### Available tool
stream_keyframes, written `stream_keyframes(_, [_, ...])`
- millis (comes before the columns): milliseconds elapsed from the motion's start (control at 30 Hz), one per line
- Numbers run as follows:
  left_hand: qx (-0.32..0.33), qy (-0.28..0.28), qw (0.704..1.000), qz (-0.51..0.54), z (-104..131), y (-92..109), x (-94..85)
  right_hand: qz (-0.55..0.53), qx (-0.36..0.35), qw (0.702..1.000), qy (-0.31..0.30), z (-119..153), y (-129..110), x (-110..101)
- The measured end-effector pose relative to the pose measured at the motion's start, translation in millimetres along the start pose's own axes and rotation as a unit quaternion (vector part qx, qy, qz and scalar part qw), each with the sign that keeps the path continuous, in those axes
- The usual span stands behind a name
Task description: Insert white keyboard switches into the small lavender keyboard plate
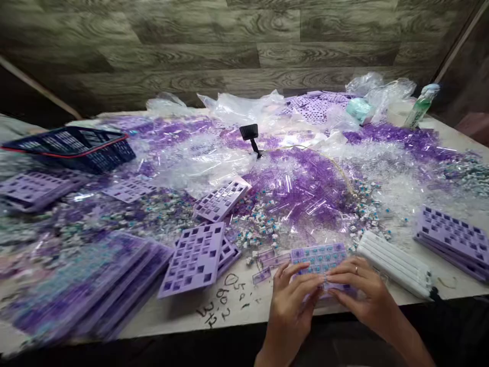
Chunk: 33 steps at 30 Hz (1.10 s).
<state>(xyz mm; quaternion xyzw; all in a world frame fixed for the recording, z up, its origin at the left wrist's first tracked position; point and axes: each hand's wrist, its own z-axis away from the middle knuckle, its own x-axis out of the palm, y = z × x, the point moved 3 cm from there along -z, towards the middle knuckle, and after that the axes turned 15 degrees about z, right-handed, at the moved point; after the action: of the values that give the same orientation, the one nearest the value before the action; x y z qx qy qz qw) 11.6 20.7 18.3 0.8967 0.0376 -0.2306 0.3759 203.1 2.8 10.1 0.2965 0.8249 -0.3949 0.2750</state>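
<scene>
A small lilac keyboard plate [319, 255] filled with rows of teal-and-clear squares lies at the table's front edge. My left hand [292, 295] is closed on its near left part, fingers bent over the top. From the other side, my right hand [361, 285], with a ring on one finger, closes on the near right part. The fingertips of both hands meet near the plate's middle, and any small piece between them is hidden. Clear purple rectangular pieces [262, 275] lie just left of the plate.
Lilac plates [194, 257] are stacked to the left, and more plates [454, 237] at the right. A white bar-shaped device [395, 262] lies beside my right hand. Loose switches [260, 219], purple clear pieces [301, 178], a black brush [249, 133], a dark basket [76, 148] and a bottle [420, 107] lie beyond.
</scene>
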Motion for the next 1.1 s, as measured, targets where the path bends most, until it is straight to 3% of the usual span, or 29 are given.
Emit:
stream_keyframes(433, [-0.007, 0.019, 1.000, 0.003, -3, 5, 3.4, -0.024, 0.015, 1.000, 0.009, -4, -4, -4])
stream_keyframes(833, [-0.024, 0.011, 0.999, -0.020, 2, -7, -5.0, 0.051, 0.031, 0.998, -0.032, -8, 11, -11])
stream_keyframes(1100, [-0.006, -0.062, 0.996, -0.058, 5, -7, 0.0, 0.067, 0.034, 0.995, -0.061, -12, 5, -9])
